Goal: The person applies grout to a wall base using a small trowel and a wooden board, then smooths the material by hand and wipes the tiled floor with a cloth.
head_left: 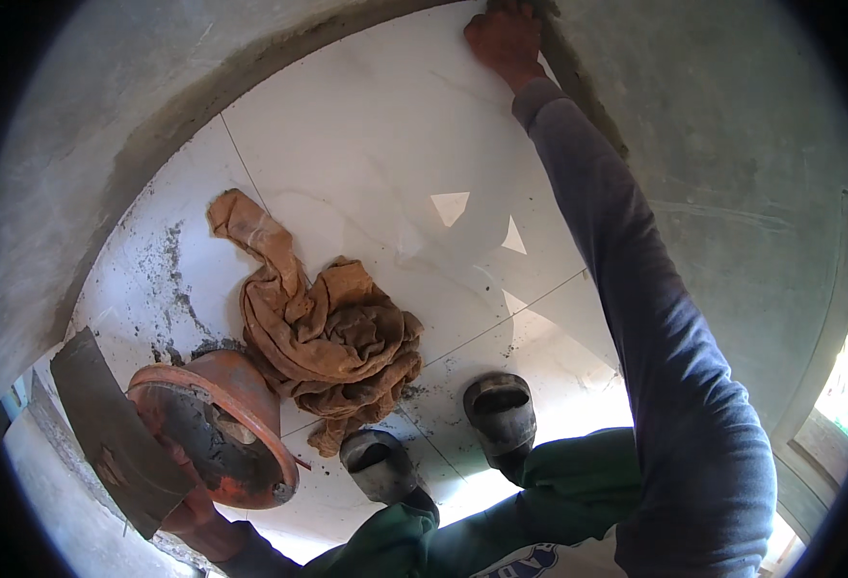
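My left hand (193, 512) is at the lower left, its fingers partly hidden under a dark grey flat board (116, 433) that it grips by the lower end. The board tilts beside an orange-brown bucket (268, 395), which leans over with grey mortar (188, 433) and a pale lump inside. At the far end of my outstretched arm, my right hand (506, 43) is closed low against the wall, where wall and floor meet. Whatever is in its fingers is hidden. A crumpled brown cloth (347, 332) lies on the floor between bucket and right arm.
Pale floor tiles (366, 125) carry grey crumbs around the bucket and cloth. Grey plastered walls rise at the left (67, 183) and right (722, 164), with a darker band along their base. My dark shoes (499, 409) stand near the cloth. Daylight enters an opening (843, 385) at right.
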Motion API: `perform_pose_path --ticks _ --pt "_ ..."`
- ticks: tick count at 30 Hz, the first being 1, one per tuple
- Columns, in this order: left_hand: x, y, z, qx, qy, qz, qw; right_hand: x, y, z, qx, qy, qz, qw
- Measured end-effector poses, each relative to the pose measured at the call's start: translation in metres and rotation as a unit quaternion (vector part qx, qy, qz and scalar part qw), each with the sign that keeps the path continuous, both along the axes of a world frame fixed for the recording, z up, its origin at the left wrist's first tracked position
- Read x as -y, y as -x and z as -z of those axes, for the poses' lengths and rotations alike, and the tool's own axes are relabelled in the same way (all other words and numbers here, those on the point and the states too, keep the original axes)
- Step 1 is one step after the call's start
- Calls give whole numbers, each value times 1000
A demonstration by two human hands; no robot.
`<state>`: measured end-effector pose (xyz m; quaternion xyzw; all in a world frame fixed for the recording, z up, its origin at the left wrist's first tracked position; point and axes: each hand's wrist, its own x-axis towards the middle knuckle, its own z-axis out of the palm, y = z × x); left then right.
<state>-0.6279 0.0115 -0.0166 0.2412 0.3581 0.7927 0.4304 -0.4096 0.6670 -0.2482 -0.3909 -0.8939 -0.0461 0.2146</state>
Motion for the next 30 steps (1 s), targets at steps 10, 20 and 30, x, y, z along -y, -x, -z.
perform_pose_path --ticks 10,20,30 --pt "22 3 1 -2 9 -28 1000 46 -7 -51 48 158 138 977" --pt "17 -3 -8 -691 345 -123 623 -70 -10 -14 115 170 101 974" --pt "13 -11 10 -525 361 -199 744 -41 -8 -58 59 394 109 911"
